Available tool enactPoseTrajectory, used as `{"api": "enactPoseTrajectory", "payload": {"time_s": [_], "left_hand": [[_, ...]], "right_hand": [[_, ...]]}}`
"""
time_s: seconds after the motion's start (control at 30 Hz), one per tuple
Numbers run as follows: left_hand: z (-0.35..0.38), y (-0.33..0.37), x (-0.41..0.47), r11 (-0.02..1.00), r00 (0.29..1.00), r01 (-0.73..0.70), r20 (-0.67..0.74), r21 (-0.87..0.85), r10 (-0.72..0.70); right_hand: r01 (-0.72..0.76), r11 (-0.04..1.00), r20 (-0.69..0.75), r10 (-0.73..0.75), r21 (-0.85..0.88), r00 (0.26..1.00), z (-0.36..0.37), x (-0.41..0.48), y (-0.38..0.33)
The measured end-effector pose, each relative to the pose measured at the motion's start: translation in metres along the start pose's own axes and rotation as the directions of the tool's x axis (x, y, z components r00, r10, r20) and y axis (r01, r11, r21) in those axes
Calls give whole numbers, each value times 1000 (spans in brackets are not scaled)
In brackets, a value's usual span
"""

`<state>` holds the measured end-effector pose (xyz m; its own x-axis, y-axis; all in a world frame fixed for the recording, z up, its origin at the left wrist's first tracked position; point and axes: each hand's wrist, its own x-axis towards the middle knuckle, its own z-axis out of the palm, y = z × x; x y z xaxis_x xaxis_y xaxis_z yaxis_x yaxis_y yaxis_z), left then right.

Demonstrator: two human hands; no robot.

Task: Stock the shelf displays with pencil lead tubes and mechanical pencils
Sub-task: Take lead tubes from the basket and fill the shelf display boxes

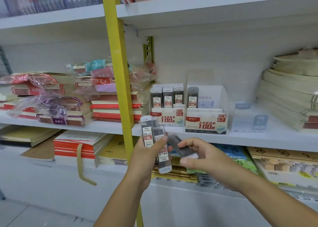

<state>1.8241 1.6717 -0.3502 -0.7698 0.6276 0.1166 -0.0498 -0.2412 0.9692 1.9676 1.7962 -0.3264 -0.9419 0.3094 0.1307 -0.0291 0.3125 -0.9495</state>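
1. I am clamping a fanned bundle of lead tubes point(148, 135) in my left grip point(148, 159), near me and just below the front edge of the shelf point(258, 139). The tubes are crossing one another (one is pointing downward), so any loosening could be letting one slide out.
2. My right grip point(197, 151) is pinching a single tube point(186, 152) between thumb and fingertips, just right of the bundle. Its label is showing blurred, so I cannot tell its size, and I am risking the wrong display.
3. The 0.5 display point(169, 118), farther back on the shelf, is looking packed; forcing another tube in could be tipping its front row.
4. The 0.7 display point(205, 123), to its right, is holding one lone column at its left end, and a careless nudge could be toppling it.
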Motion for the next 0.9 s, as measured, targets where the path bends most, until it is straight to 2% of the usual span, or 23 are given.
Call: {"api": "enactPoseTrajectory", "payload": {"time_s": [0.07,0.1,0.3,0.43,0.53,0.7,0.83,0.9], "left_hand": [[-1,0,-1,1000,1000,-7,7,31,7],[-3,1,-2,999,1000,-18,1,40,18],[-8,6,-7,993,999,-44,13,111,42],[-5,6,-10,986,999,-30,22,162,26],[-5,7,-11,985,1000,-21,11,171,19],[-7,9,-9,991,999,-29,31,130,25],[-13,12,-4,998,999,-45,-4,49,45],[-15,18,1,998,998,-59,-19,-30,59]], "right_hand": [[-5,1000,29,4,13,1000,0,-2,-2],[9,999,3,-9,-33,1000,0,-2,-2],[106,973,-238,-155,-207,959,-1,4,-5],[54,986,-318,-104,-160,942,-4,7,-2],[73,994,-398,-99,-81,912,-4,10,-2],[72,996,-354,-53,42,934,0,12,-6],[135,989,-306,-148,-61,941,-5,11,-16],[230,960,-359,-272,-157,893,-16,18,-35]]}}
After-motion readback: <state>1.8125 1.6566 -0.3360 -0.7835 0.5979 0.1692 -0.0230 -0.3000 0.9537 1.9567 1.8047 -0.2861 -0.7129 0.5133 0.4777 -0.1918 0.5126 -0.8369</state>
